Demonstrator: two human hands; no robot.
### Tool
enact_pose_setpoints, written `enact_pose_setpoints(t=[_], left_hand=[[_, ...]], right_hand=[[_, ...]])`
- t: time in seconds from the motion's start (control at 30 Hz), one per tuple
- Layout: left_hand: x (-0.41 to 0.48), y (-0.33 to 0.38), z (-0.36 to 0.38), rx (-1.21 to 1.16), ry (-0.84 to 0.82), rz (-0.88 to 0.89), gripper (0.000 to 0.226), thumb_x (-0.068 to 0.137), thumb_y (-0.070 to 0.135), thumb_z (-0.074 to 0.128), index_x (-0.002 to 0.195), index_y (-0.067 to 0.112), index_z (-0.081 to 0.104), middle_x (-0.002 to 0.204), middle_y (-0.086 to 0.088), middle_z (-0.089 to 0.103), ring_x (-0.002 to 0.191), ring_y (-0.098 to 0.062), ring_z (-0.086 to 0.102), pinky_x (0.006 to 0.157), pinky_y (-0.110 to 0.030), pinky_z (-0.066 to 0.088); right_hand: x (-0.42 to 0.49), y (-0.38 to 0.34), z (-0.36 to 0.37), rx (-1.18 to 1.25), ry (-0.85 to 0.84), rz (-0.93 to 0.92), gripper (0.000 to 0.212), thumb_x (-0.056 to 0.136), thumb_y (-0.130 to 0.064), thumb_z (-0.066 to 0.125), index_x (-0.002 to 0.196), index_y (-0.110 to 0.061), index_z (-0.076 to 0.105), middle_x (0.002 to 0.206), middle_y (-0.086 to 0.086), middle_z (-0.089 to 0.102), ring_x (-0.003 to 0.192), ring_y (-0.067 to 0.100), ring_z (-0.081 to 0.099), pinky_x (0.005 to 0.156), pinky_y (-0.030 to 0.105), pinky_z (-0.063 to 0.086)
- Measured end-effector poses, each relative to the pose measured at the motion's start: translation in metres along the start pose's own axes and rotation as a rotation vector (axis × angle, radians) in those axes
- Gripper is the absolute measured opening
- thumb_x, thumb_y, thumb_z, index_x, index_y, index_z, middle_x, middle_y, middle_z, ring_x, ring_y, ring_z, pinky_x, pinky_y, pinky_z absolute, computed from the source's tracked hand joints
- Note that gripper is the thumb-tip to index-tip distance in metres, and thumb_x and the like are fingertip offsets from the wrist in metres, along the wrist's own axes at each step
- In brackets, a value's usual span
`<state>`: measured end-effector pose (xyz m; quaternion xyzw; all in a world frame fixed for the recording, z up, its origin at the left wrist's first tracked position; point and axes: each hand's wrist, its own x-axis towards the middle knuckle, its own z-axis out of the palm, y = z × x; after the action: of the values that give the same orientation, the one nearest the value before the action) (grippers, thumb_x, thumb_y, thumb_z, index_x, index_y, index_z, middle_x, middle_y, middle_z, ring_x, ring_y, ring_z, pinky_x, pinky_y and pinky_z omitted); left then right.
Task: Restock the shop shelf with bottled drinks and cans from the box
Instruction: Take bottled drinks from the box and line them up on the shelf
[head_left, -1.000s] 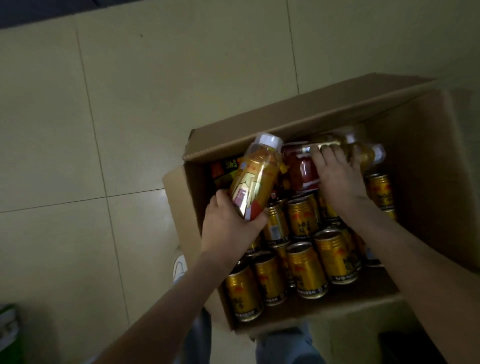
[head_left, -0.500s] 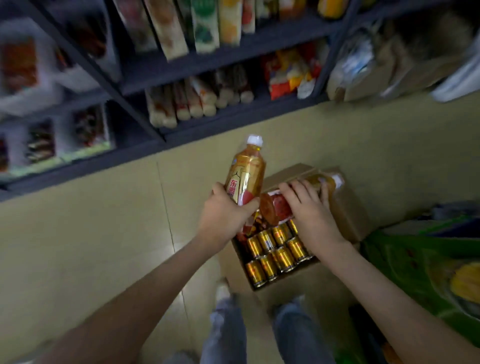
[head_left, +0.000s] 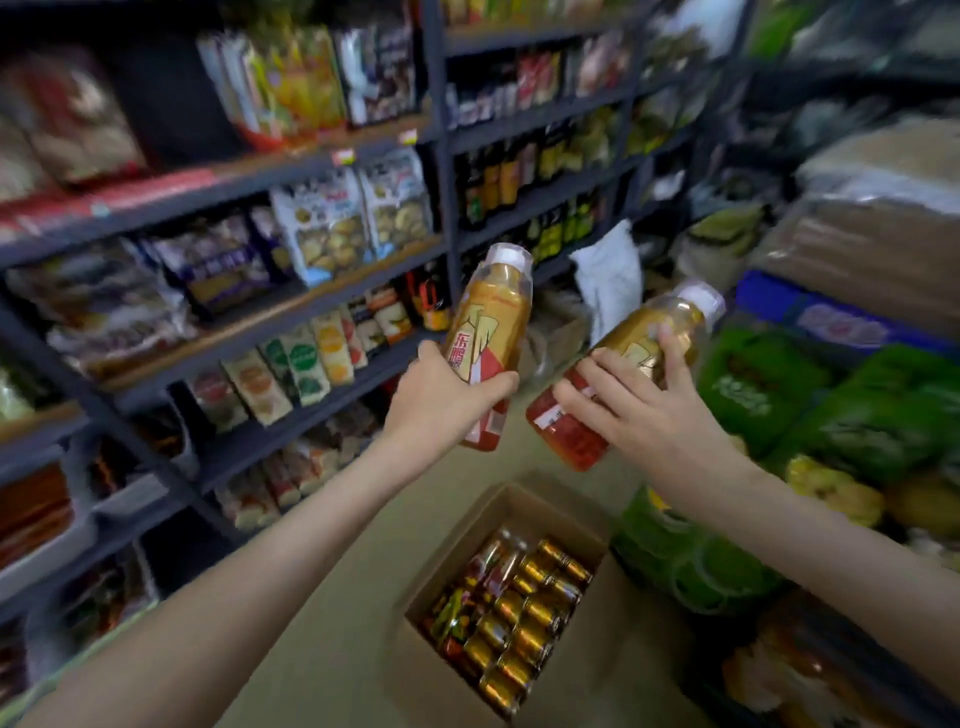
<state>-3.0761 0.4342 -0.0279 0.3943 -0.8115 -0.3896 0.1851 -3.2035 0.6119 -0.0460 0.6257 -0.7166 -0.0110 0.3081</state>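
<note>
My left hand grips a gold-and-red labelled drink bottle with a white cap, held upright at chest height. My right hand holds a second bottle of the same kind, tilted with its cap toward the upper right. Both bottles are in the air in front of the dark metal shop shelf. Below them on the floor stands the open cardboard box, with several gold cans and a few more bottles inside.
The shelf rack on the left is packed with snack bags and packets; a further bay behind the bottles holds dark bottled drinks. Green packs and sacks are piled on the right. A white bag leans by the far shelf.
Both hands have lifted the two bottles out of the box and up toward the shelf. The view has swung up from the box to the shelves.
</note>
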Motion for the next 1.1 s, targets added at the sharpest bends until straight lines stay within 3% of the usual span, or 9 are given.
enact_pose_setpoints(t=[0.1,0.17,0.23,0.5,0.7,0.83,1.0,1.1], left_hand=[[-0.034,0.061,-0.006,-0.074,-0.047,0.135,0.06,0.072,0.054,0.073,0.112,0.02,0.043,0.099,0.004,0.059,0.082,-0.01,0.06,0.058,-0.024,0.044],[-0.061,0.1,-0.004,-0.098,-0.052,0.223,0.058,0.072,0.054,0.073,0.109,0.02,0.044,0.097,0.005,0.059,0.081,-0.009,0.059,0.058,-0.024,0.044],[-0.09,0.137,0.005,-0.133,-0.044,0.308,0.055,0.072,0.054,0.073,0.106,0.021,0.045,0.095,0.005,0.058,0.08,-0.009,0.059,0.058,-0.025,0.045],[-0.241,0.286,0.106,-0.354,-0.024,0.596,0.055,0.073,0.054,0.073,0.105,0.021,0.043,0.095,0.007,0.058,0.08,-0.006,0.058,0.058,-0.022,0.043],[-0.345,0.381,0.195,-0.552,-0.108,0.726,0.054,0.072,0.05,0.076,0.103,0.021,0.043,0.093,0.009,0.058,0.078,0.001,0.055,0.053,-0.013,0.04],[-0.382,0.434,0.233,-0.62,-0.133,0.808,0.055,0.073,0.048,0.075,0.106,0.02,0.042,0.106,0.003,0.057,0.085,-0.004,0.054,0.059,-0.011,0.039],[-0.398,0.483,0.276,-0.638,-0.171,0.864,0.064,0.076,0.051,0.073,0.118,0.018,0.039,0.114,0.0,0.052,0.097,-0.014,0.055,0.065,-0.018,0.04],[-0.398,0.506,0.299,-0.67,-0.198,0.896,0.071,0.076,0.049,0.073,0.126,0.016,0.036,0.118,0.002,0.05,0.101,-0.012,0.054,0.071,-0.016,0.041]], right_hand=[[-0.038,0.038,-0.071,-0.193,0.069,0.027,0.073,0.061,0.003,0.072,0.129,-0.01,0.047,0.122,0.02,0.057,0.12,0.036,0.05,0.099,0.073,0.028],[-0.07,0.063,-0.115,-0.301,0.129,0.042,0.053,0.077,0.006,0.051,0.128,-0.009,0.047,0.121,0.018,0.055,0.12,0.033,0.045,0.102,0.072,0.025],[-0.105,0.084,-0.158,-0.429,0.172,0.048,0.049,0.081,0.007,0.038,0.127,-0.008,0.047,0.12,0.018,0.054,0.119,0.033,0.043,0.102,0.072,0.023],[-0.282,0.162,-0.293,-0.826,0.084,0.037,0.047,0.083,0.002,0.055,0.127,-0.011,0.049,0.121,0.015,0.053,0.12,0.032,0.047,0.101,0.072,0.025],[-0.403,0.207,-0.392,-0.965,-0.068,0.08,0.055,0.08,0.003,0.038,0.132,-0.012,0.047,0.125,0.013,0.053,0.124,0.031,0.043,0.105,0.071,0.019],[-0.46,0.236,-0.436,-1.034,-0.129,0.104,0.054,0.081,0.004,0.034,0.131,-0.012,0.047,0.124,0.015,0.056,0.122,0.032,0.047,0.105,0.067,0.02],[-0.522,0.286,-0.46,-1.124,-0.157,0.159,0.058,0.076,0.0,0.052,0.133,-0.012,0.046,0.125,0.017,0.057,0.121,0.034,0.045,0.106,0.066,0.018],[-0.543,0.322,-0.467,-1.137,-0.177,0.162,0.056,0.076,0.0,0.041,0.131,-0.011,0.046,0.124,0.019,0.058,0.12,0.036,0.048,0.106,0.065,0.016]])
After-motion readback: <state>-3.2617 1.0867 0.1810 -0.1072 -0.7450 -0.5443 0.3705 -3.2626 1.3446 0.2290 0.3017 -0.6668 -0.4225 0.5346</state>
